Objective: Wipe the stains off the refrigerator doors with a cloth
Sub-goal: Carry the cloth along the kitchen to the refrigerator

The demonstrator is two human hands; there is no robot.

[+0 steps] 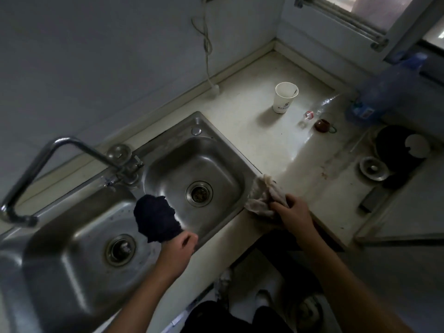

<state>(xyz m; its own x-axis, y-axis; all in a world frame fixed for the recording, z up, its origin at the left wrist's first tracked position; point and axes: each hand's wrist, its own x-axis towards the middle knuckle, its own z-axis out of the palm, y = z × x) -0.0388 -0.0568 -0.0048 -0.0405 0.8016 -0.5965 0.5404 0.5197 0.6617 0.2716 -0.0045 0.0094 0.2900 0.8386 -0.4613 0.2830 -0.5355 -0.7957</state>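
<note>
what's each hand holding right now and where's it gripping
Left hand pinches the dark cloth by its lower end, over the sink. Right hand grips the pale rag at its near edge.

Open counter (283, 150) between sink (199, 145) and paper cup (285, 97): room to pass. Further right, crowded by small bottle (308, 115), brown cup (322, 125), blue jug (382, 97) and black stove (398, 152). Over the left basin, blocked by the long tap (60, 150); right basin unobstructed.
</note>
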